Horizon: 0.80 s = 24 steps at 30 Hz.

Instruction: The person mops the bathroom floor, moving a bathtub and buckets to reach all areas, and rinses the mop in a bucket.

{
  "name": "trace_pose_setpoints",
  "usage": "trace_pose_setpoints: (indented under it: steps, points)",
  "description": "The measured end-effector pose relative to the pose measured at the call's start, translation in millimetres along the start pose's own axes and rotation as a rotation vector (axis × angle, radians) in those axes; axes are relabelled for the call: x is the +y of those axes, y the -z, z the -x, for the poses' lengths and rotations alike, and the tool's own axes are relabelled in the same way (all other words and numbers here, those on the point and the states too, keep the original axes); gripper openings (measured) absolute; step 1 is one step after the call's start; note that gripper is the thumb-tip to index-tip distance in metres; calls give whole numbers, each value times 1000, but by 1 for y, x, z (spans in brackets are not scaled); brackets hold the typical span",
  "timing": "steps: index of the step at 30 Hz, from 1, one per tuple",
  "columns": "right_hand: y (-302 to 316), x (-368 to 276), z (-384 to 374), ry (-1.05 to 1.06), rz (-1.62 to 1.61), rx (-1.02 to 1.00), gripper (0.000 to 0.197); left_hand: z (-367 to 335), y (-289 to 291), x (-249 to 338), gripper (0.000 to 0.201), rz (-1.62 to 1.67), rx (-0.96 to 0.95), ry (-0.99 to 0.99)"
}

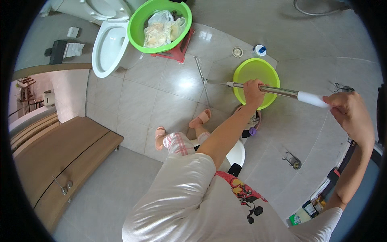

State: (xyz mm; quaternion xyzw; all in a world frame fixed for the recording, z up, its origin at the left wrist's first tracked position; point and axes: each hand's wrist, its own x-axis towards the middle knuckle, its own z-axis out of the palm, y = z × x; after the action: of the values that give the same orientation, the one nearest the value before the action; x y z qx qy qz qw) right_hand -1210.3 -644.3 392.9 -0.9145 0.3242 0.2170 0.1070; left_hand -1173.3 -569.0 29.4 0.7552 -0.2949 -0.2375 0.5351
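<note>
A long-handled floor squeegee (284,92) with a metal pole and white grip is in both my hands. My left hand (254,93) wraps round the pole partway down. At the pole's top end, my right hand (351,115) closes on the white grip (310,99). The squeegee's thin crossbar (204,82) lies against the grey floor tiles, left of a yellow-green bucket (258,69). The pole passes over that bucket, covering part of it.
A green basin (132,30) of cloth-like items and pale bags sits on a red stool (177,53), beside a white toilet (109,48). Near the bucket are a floor drain (237,52) and a white container (260,50). A wooden door (76,161) stands at the left.
</note>
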Motion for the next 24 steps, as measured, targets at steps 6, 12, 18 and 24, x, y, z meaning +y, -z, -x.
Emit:
trace_pose_setpoints:
  steps: [6,12,18,24]
  points:
    - [13,6,5,-12,-72,46,28,-13,-17,5,24,24,68,-120]
    - [13,-6,-11,68,-72,1,28,-26,25,-7,26,-33,-9,-132]
    - [12,2,-41,-105,-31,1,26,-56,17,-18,25,-147,-219,-21]
    - [28,9,-40,-164,-127,65,28,-77,-8,0,23,-29,-283,-96]
